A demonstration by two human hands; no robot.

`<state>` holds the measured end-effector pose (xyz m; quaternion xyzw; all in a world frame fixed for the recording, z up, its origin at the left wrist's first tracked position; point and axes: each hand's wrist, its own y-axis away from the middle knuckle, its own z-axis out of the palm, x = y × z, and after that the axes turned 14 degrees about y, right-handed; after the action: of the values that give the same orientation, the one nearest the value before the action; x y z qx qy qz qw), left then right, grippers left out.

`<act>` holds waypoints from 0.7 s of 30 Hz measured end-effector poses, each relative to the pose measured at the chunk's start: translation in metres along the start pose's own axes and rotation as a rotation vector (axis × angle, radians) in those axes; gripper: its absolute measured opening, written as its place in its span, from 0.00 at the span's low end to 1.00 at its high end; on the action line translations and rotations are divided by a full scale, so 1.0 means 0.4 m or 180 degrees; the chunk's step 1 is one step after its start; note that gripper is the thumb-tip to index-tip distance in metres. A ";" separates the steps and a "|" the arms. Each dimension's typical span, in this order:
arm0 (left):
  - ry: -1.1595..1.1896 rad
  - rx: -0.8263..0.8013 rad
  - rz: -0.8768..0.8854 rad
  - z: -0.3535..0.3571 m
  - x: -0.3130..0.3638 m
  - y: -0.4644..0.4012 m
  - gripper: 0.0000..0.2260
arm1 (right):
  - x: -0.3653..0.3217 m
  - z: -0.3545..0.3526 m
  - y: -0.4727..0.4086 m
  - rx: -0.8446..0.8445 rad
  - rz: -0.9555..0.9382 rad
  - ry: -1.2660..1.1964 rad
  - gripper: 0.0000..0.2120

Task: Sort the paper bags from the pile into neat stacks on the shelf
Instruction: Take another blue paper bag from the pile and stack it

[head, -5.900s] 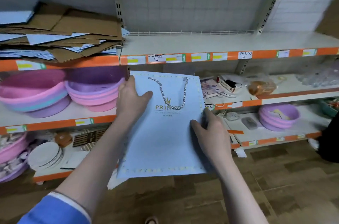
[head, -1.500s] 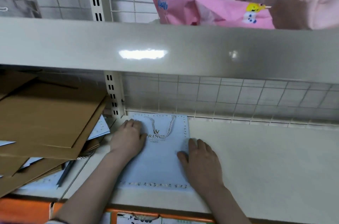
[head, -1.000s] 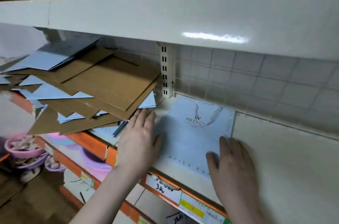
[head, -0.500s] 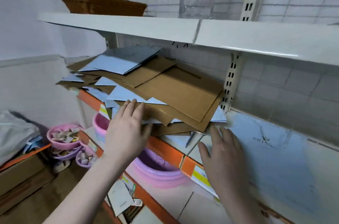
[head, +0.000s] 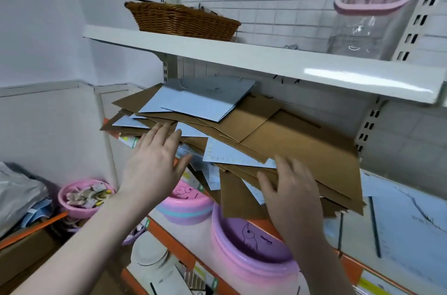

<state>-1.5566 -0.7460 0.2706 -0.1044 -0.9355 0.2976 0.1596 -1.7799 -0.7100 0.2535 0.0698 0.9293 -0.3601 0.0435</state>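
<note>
Our left hand point(head: 154, 164) and right hand point(head: 292, 188), fingers spread, touch the bag pile point(head: 254, 130); lower left, a pink bowl point(head: 72, 207) holds small items.

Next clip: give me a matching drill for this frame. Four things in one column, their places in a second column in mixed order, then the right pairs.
Things:
1. wicker basket
2. pile of paper bags
3. purple basin
4. right hand

Places:
A. on the shelf below the pile
B. on the top shelf, at its left end
C. at the pile's front edge, fingers on a brown bag
D. on the middle shelf, under the top shelf

Pairs: 1-B, 2-D, 3-A, 4-C
</note>
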 end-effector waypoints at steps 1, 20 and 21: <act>0.0019 0.0003 0.0002 0.000 -0.016 -0.015 0.27 | -0.016 0.005 -0.012 -0.0006 -0.0001 -0.0001 0.19; 0.0255 -0.0376 -0.0057 0.128 -0.245 -0.458 0.26 | -0.243 0.194 -0.300 -0.0730 0.0116 0.0015 0.27; 0.0260 -0.0460 -0.0081 0.139 -0.246 -0.476 0.26 | -0.250 0.201 -0.307 -0.0758 0.0122 0.0035 0.26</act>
<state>-1.5046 -0.9562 0.3170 -0.1158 -0.9485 0.2227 0.1933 -1.6986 -0.8640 0.2887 0.0840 0.9642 -0.2459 0.0532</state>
